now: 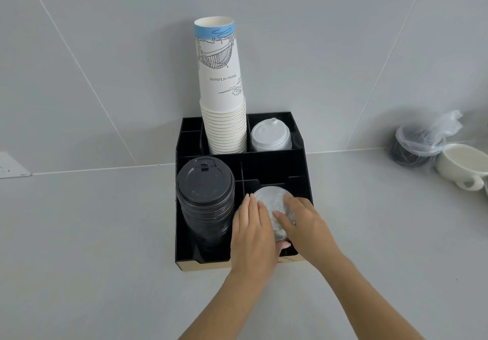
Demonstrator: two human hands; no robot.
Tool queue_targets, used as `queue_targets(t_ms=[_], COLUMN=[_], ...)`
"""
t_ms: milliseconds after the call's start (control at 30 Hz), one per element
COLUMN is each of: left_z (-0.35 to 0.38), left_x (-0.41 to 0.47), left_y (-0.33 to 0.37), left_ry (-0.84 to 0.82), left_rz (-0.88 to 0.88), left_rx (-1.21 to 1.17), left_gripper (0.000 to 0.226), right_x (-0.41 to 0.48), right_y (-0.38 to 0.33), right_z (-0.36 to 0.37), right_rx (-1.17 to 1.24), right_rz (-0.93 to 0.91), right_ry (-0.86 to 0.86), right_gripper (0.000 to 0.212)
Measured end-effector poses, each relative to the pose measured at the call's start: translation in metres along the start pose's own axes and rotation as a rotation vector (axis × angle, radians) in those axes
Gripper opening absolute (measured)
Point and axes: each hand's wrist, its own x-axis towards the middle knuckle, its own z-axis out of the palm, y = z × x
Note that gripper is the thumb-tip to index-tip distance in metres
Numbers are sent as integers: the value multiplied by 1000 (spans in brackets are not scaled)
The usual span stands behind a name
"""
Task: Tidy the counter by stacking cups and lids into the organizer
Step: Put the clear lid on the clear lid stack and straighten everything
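Note:
A black organizer stands on the grey counter against the wall. Its back row holds a tall stack of upside-down paper cups and a stack of white lids. A stack of black lids fills the front left slot. In the front right slot sits a stack of clear lids. My left hand presses against the stack's left side with its thumb under the front. Over the right side of the clear lids, my right hand lies with its fingers on top.
At the right, by the wall, a bag with black lids in clear plastic lies next to a white mug. A white wall socket is at the far left. Grey counter spreads on both sides of the organizer.

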Motion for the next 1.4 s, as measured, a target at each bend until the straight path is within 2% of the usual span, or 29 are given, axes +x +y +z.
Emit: queue_targets(t_ms=[167,300,467,667,767,900,1000,1133,1233,1400], left_z=[-4,-9,-24,-84,-125,-163,-173,-166,-154,-136], left_x=[1,0,0,6,14,30,52,81,101,128], left_y=[0,-2,1,2,-4,-27,-54,-81,-92,-98], left_ry=[-29,17,101,112,207,316,307,354,321,238], left_rz=[-5,2,46,145,162,161,81,3,-66,-82], left_rx=[40,16,-75,-258,-327,-430,-636,-874,-999,-1061], left_gripper=[95,97,100,63,56,57,61,45,55,76], right_x=[1,1,5,22,31,43,52,67,88,122], right_y=[-4,-9,-14,-35,-49,-68,-80,-96,-104,-121], right_z=[-4,-13,-31,-72,-92,-113,-120,-109,-87,-54], right_rx=[-41,-106,-180,-96,-56,20,136,417,588,770], right_rz=[-3,7,20,-8,-61,-145,-213,-250,-232,-178], right_ry=[-19,-2,-20,-2,-1,-20,31,93,89,56], right_gripper=[46,44,54,56,55,54,52,52,52,57])
